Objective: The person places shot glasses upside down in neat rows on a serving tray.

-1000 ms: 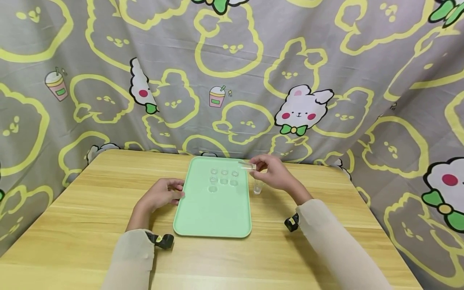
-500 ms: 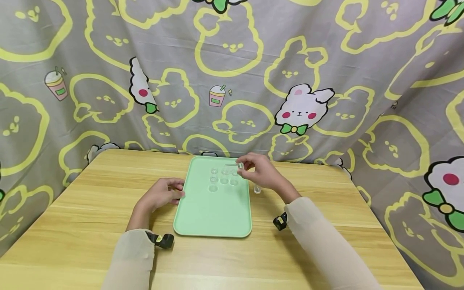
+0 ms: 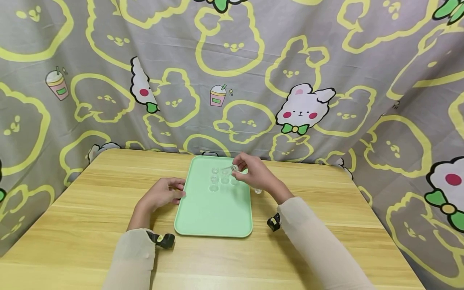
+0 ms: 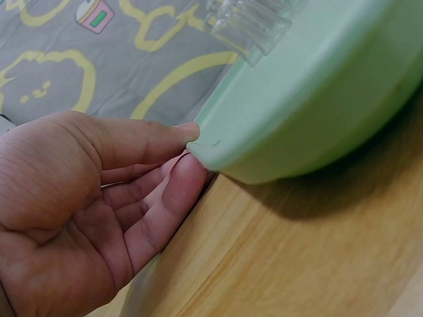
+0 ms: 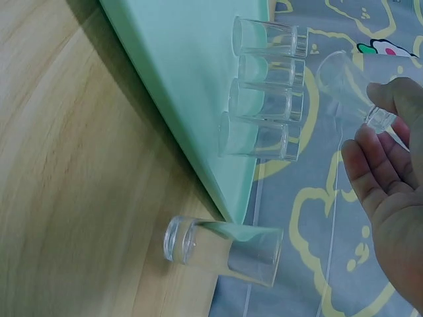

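Note:
My left hand [image 3: 161,195] pinches the left rim of a light green tray [image 3: 214,217] between thumb and finger, plain in the left wrist view. My right hand [image 3: 255,173] holds a small clear shot glass [image 5: 345,86] by its thick base, tilted with its rim away from the palm, over the tray's far right part. Below it, several like glasses [image 5: 264,139] stand upside down in rows on the tray, thick bases up; the right hand partly hides some in the head view. Another shot glass [image 5: 225,252] stands upright on the table, just right of the tray.
The tray lies on a wooden table [image 3: 308,249]. A grey curtain [image 3: 174,52] with yellow outlines hangs behind the table's far edge. Black wrist cameras [image 3: 164,241] sit at both sleeves.
My right hand has moved left with the shot glass, from the tray's right edge to above the rows of glasses. The left hand stays on the rim.

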The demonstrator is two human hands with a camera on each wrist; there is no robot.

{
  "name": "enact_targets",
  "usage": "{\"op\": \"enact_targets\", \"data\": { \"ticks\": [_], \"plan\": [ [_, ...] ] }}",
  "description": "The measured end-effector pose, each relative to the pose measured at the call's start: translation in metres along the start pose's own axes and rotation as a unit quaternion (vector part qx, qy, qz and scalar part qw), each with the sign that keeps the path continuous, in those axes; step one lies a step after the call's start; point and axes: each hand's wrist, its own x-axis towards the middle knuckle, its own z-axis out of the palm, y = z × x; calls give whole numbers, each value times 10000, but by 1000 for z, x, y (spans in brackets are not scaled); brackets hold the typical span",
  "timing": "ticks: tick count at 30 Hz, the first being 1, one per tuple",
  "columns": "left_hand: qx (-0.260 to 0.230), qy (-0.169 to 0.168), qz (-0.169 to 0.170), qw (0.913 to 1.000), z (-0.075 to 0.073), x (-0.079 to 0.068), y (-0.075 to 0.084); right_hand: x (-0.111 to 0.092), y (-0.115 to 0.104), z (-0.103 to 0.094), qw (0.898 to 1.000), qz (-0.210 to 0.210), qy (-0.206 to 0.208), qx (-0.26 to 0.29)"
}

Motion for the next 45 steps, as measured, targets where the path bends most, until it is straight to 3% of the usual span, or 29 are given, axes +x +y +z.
{"op": "enact_targets", "data": {
  "ticks": [18, 45],
  "plan": [
    [6, 17, -25, 10000, 1, -2, 3, 5, 4, 14, 9980, -393, -82, -497],
    [-59, 14, -37, 10000, 0, -1, 3, 5, 3, 33, 9926, -445, -576, -970]
  ]
}}
